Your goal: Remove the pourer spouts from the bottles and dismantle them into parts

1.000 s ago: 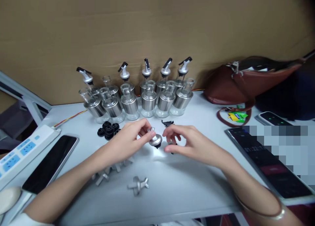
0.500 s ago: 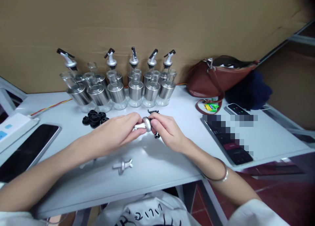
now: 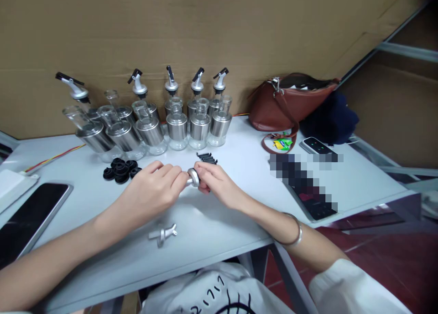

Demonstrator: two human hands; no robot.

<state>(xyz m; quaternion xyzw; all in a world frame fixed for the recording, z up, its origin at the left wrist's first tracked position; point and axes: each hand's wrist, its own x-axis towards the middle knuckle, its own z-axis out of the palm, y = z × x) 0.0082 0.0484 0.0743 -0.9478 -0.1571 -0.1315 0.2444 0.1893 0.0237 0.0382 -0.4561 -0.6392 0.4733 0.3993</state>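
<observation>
My left hand (image 3: 159, 186) is wrapped round the stem of a silver bottle pourer (image 3: 193, 177), above the middle of the table. On the pourer's other end, where a bit of black shows beside the silver collar, the fingers of my right hand (image 3: 219, 184) are closed; they hide most of that end. Below my left hand a second silver pourer spout (image 3: 162, 234) lies on the white tabletop. A heap of black rubber stoppers (image 3: 121, 171) sits just beyond my left wrist. Several thin black levers (image 3: 207, 158) lie behind my right hand.
Glass bottles with steel sleeves (image 3: 177, 125) stand in two rows at the back; several rear ones carry pourers with black levers. At left are a phone (image 3: 34, 218) and a white box (image 3: 15, 186). A brown bag (image 3: 290, 106) and a dark device (image 3: 308, 195) lie at right.
My left hand has turned from a pinch to a fuller grip round the pourer's stem. My right fingers stay on the other end. The view has shifted slightly, and the black levers show more clearly.
</observation>
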